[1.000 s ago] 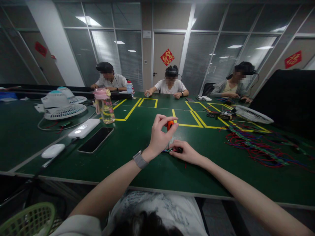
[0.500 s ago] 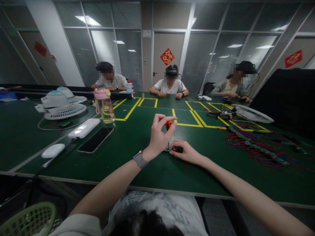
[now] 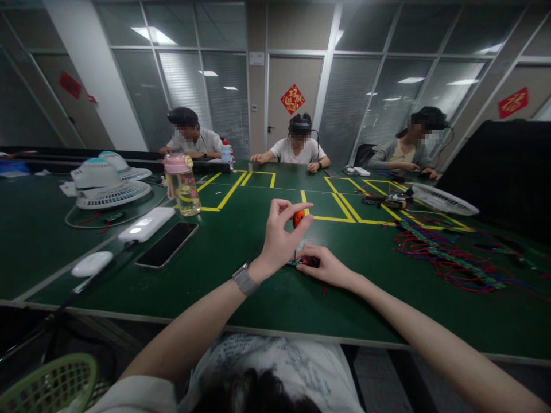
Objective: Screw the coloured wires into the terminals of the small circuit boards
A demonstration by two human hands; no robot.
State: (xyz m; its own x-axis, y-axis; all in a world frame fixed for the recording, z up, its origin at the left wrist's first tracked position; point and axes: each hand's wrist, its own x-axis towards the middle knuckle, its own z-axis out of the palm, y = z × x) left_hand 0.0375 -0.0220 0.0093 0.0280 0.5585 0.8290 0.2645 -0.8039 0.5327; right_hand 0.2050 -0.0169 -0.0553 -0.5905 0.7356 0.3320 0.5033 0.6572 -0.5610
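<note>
My left hand [image 3: 279,235] is raised above the green table [image 3: 241,287], its fingers pinched on the orange handle of a small screwdriver [image 3: 298,218] that stands upright. The shaft runs down to a small dark part [image 3: 306,263] lying on the table. My right hand [image 3: 326,267] rests on the table with its fingers pressed on that part, holding it down. A grey watch sits on my left wrist.
A black phone [image 3: 167,244], a white power bank [image 3: 146,224], a white puck [image 3: 92,264], a pink-lidded bottle [image 3: 182,184] and fans [image 3: 111,184] lie at left. Coloured wires [image 3: 447,252] spread at right. Three people sit across the table. A green basket [image 3: 47,387] is at lower left.
My hands have stayed in place; the left fingers have shifted slightly on the orange handle. The person opposite has moved their hands on the table.
</note>
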